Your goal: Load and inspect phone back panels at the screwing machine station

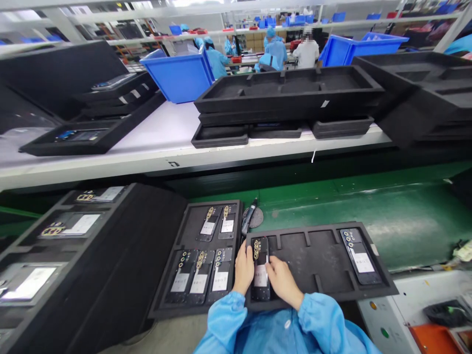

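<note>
In the head view, a partly assembled phone (261,282) lies in the left end of a black foam tray (306,260) close to my body. My left hand (243,269) is closed around the tray's left edge, beside the phone. The bent fingers of my right hand (283,281) grip the phone's right edge; their tips are partly hidden. Another phone (361,258) rests in the tray's right end. To the left, a second foam tray (206,248) holds several similar phones with camera rings and white labels.
An electric screwdriver (250,216) lies on the green bench (302,209) behind the trays. More foam trays (287,101) are stacked on the white shelf (147,147) near blue bins (180,73). At far left, a tilted tray (70,250) holds phones. People work in the background.
</note>
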